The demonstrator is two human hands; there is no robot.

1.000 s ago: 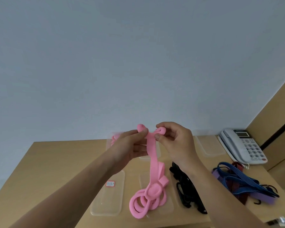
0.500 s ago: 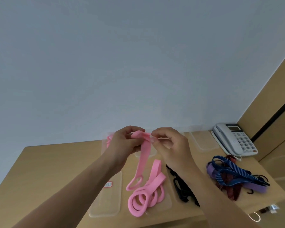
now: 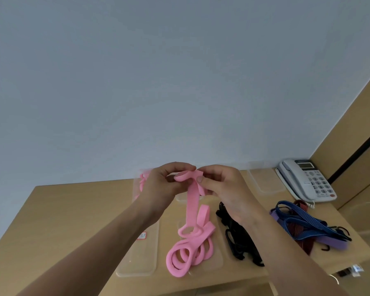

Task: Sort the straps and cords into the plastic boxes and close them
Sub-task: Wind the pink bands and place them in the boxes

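At the far left of the wooden table (image 3: 77, 212) lies a clear plastic lid or shallow box (image 3: 137, 253) with a small red label; which of the two it is the view does not settle. Behind the left wrist, more pink strap (image 3: 141, 181) shows in a clear box against the wall. The left hand (image 3: 160, 184) is raised above the table, fingers curled and pinching the top fold of the pink strap (image 3: 191, 201). The right hand (image 3: 224, 189) pinches the same fold from the other side. The strap hangs down to loose coils on a clear tray. Further right lie black straps (image 3: 239, 242), then blue, red and purple bungee cords (image 3: 303, 227), and a telephone (image 3: 303, 180).

The step appears to be folding the pink strap into a bundle. Next it must be gathered compactly enough to fit a box.
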